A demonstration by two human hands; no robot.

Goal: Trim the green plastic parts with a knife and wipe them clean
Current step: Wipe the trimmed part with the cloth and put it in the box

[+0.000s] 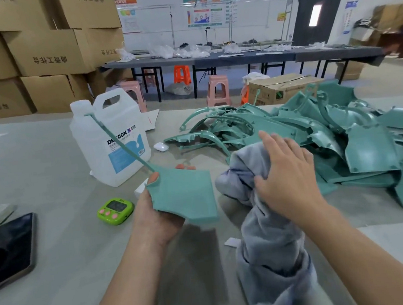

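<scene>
My left hand [152, 213] grips a flat green plastic part [187, 195] above the table, thumb on its upper face. A long thin green strip rises from the part up and to the left, across the jug. My right hand [289, 176] holds a grey cloth [271, 249] just right of the part; the cloth hangs down in folds to the table. A pile of green plastic parts [316, 131] lies behind and to the right of the cloth. No knife is visible.
A white plastic jug [110, 141] stands at left centre on the grey table [49, 167]. A green timer [115, 210] and a black phone [8, 252] lie at left. A small white case [161, 146] lies near the pile. Cardboard boxes, stools and long tables stand behind.
</scene>
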